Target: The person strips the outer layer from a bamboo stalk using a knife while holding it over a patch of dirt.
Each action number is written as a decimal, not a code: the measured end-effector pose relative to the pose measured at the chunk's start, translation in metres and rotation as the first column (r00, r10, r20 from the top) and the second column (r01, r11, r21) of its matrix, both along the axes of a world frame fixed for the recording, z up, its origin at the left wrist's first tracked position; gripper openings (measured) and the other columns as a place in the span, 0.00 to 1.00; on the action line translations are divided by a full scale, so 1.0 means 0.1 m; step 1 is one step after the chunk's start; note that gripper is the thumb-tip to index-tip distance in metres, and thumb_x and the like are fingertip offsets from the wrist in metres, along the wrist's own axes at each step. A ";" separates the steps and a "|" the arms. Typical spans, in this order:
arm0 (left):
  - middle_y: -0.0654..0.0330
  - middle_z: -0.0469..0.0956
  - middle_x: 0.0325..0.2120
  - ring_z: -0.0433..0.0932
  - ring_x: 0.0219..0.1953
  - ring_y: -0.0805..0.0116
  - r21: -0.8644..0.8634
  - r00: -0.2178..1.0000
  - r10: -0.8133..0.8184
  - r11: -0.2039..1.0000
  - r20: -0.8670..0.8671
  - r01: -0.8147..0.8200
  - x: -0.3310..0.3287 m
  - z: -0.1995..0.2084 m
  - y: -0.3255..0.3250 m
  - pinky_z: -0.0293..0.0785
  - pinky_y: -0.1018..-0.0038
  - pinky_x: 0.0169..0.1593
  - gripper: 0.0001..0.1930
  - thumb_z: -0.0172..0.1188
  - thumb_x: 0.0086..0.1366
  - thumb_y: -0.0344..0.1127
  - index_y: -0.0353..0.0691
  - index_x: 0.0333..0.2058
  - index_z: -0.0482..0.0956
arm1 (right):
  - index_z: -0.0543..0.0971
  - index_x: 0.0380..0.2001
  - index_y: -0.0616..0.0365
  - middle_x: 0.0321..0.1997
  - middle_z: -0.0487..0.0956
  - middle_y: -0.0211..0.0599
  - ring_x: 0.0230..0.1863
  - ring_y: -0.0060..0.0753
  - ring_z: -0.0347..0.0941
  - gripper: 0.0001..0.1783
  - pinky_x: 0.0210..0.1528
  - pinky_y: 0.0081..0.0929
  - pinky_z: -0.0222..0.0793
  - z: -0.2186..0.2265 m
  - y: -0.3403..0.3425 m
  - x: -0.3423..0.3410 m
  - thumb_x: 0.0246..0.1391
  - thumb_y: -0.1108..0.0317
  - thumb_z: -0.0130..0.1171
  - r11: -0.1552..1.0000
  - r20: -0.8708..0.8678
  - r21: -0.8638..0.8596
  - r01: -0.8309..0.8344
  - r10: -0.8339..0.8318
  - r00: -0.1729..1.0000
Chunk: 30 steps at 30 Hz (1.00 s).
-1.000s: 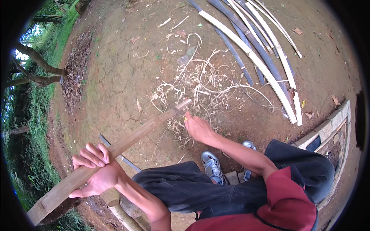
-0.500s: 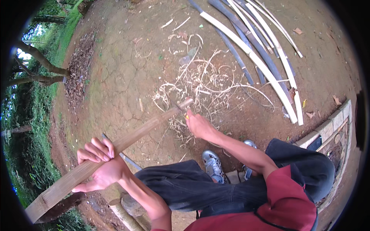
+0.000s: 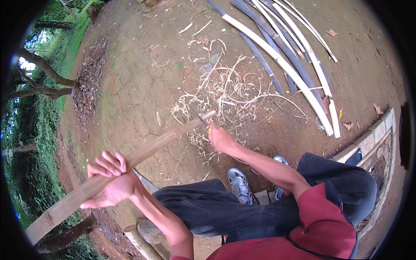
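Observation:
A long split bamboo strip (image 3: pixel 151 148) runs slantwise from the lower left up to the middle of the head view. My left hand (image 3: pixel 113 181) is closed round its lower half, fingers over the top and thumb below. Near the strip's far end, my right hand (image 3: pixel 222 139) grips a knife; a bit of its yellow handle (image 3: pixel 210 129) shows by the fingers. The dark knife blade (image 3: pixel 201 118) lies across the bamboo, close to its tip. Most of the handle is hidden in the hand. Thin curled shavings (image 3: pixel 229 91) are heaped on the ground beyond the tip.
Several long bamboo strips (image 3: pixel 281 60), pale and dark, lie at the far right. A low brick edging (image 3: pixel 368 141) curves along the right. Cut logs (image 3: pixel 141 242) stand by my left leg. Tree branches (image 3: pixel 47 69) and greenery border the left. My shoes (image 3: pixel 240 184) rest on bare earth.
The bamboo strip and my left hand have shifted slightly to the left. The knife blade stays near the strip's tip, in almost the same place.

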<state>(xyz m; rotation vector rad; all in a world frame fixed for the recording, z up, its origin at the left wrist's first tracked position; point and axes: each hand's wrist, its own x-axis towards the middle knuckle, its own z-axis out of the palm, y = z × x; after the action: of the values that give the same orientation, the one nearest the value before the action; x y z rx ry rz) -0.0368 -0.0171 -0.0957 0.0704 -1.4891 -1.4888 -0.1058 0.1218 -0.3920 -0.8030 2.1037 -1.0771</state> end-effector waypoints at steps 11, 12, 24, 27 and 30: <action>0.64 0.55 0.11 0.53 0.14 0.75 0.022 1.000 -0.030 0.999 0.000 0.030 0.05 0.01 0.17 0.52 0.82 0.13 0.41 0.32 0.51 0.82 0.43 0.15 0.55 | 0.62 0.43 0.73 0.12 0.71 0.46 0.13 0.45 0.71 0.14 0.17 0.43 0.68 0.27 0.01 0.13 0.61 0.70 0.44 1.000 0.029 0.007 0.011 -0.012 0.999; 0.64 0.55 0.11 0.53 0.14 0.75 0.020 1.000 -0.024 1.000 0.005 0.023 0.03 0.05 0.16 0.52 0.82 0.13 0.41 0.32 0.51 0.82 0.43 0.15 0.55 | 0.63 0.43 0.73 0.12 0.72 0.47 0.13 0.46 0.72 0.14 0.18 0.44 0.68 0.01 -0.02 0.11 0.60 0.70 0.44 0.994 0.026 0.081 0.074 -0.077 0.997; 0.63 0.56 0.11 0.55 0.14 0.75 -0.014 1.000 -0.024 1.000 -0.006 0.024 0.15 0.00 -0.02 0.54 0.80 0.13 0.41 0.32 0.52 0.82 0.41 0.17 0.57 | 0.64 0.38 0.69 0.11 0.71 0.40 0.10 0.39 0.68 0.10 0.13 0.36 0.66 0.78 0.01 0.14 0.60 0.71 0.44 0.989 0.041 -0.120 -0.082 0.088 0.995; 0.65 0.54 0.10 0.52 0.13 0.76 0.025 0.998 0.058 0.998 0.010 -0.058 0.05 0.03 0.14 0.50 0.83 0.12 0.40 0.30 0.52 0.81 0.43 0.14 0.55 | 0.64 0.39 0.68 0.15 0.74 0.44 0.12 0.41 0.70 0.09 0.14 0.36 0.68 0.23 -0.11 0.17 0.60 0.71 0.44 1.000 0.005 0.011 0.021 -0.021 1.000; 0.65 0.54 0.10 0.52 0.13 0.76 0.025 1.000 0.016 1.000 0.000 -0.016 0.02 0.04 0.07 0.50 0.82 0.12 0.40 0.30 0.52 0.81 0.43 0.14 0.55 | 0.62 0.45 0.73 0.16 0.76 0.41 0.14 0.43 0.73 0.14 0.15 0.37 0.70 -0.37 -0.14 0.05 0.57 0.76 0.43 0.988 -0.246 0.140 0.068 -0.032 0.969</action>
<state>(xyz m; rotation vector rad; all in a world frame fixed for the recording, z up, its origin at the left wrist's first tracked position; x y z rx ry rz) -0.0352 -0.0099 -0.0922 0.0975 -1.4666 -1.4949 -0.1009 0.1082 -0.4293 -0.8487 2.3889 -0.8717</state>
